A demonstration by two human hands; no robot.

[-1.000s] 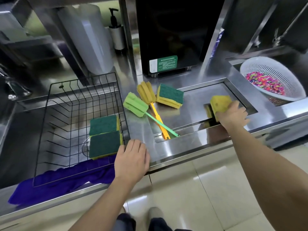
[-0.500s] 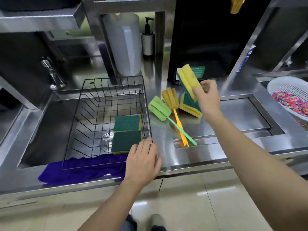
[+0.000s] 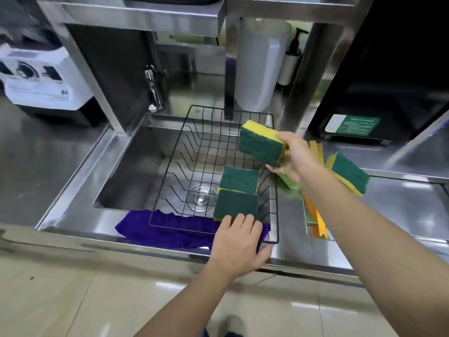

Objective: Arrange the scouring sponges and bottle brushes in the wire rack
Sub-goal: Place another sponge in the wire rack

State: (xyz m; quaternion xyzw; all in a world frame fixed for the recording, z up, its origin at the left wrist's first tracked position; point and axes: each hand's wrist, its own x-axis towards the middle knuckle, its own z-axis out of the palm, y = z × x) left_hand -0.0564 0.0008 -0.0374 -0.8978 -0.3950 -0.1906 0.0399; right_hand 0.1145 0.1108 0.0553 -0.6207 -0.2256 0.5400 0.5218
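Observation:
A black wire rack (image 3: 184,152) sits over the steel sink. Two green-and-yellow scouring sponges (image 3: 239,193) lie green side up along its right side. My right hand (image 3: 295,158) holds a third sponge (image 3: 261,142) tilted above the rack's right rim. My left hand (image 3: 239,244) rests on the rack's near right corner, fingers spread, holding nothing. Another sponge (image 3: 349,173) lies on the counter to the right. A green bottle brush (image 3: 289,182) and an orange bottle brush (image 3: 315,215) lie beside it, mostly hidden behind my right forearm.
A purple cloth (image 3: 167,229) lies under the rack's front edge. A drain (image 3: 201,198) shows through the wires. A tap (image 3: 153,93), a white roll (image 3: 260,69) and a pump bottle (image 3: 290,62) stand behind. A black appliance (image 3: 388,69) fills the back right.
My right hand lifted the sponge from the recess on the right and carried it left, over the brushes, to above the rack's right rim. My left hand stayed at the rack's corner.

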